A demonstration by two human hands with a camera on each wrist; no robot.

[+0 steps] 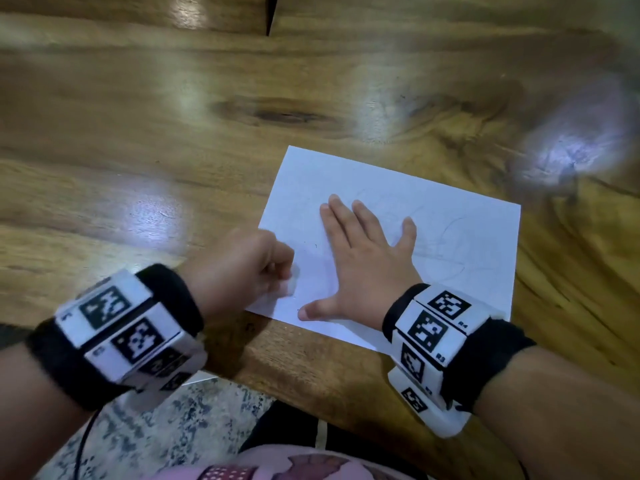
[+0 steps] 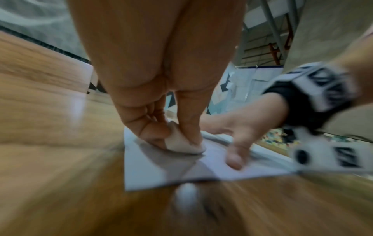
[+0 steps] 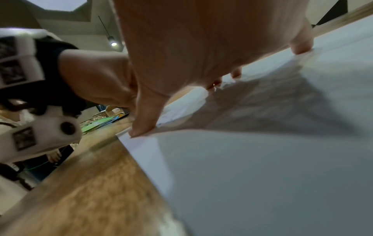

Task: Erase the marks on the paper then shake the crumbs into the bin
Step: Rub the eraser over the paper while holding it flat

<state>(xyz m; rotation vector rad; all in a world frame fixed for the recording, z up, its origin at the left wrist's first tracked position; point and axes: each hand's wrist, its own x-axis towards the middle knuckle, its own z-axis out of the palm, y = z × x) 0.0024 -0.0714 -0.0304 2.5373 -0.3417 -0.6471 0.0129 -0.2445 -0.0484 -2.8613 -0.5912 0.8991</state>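
A white sheet of paper (image 1: 460, 237) with faint pencil scribbles lies on the wooden table (image 1: 173, 116), near its front edge. My right hand (image 1: 363, 258) lies flat on the sheet with fingers spread, holding it down. My left hand (image 1: 249, 268) is at the paper's left edge and pinches a white eraser (image 2: 181, 143) between thumb and fingers, pressing it onto the paper (image 2: 145, 169). In the right wrist view the right hand's thumb (image 3: 144, 126) presses the paper's (image 3: 262, 167) near corner. No bin is in view.
The wooden table stretches far and left of the paper. Its front edge runs just below my wrists, with speckled floor (image 1: 173, 427) beneath. A dark seam (image 1: 272, 15) splits the tabletop at the far side.
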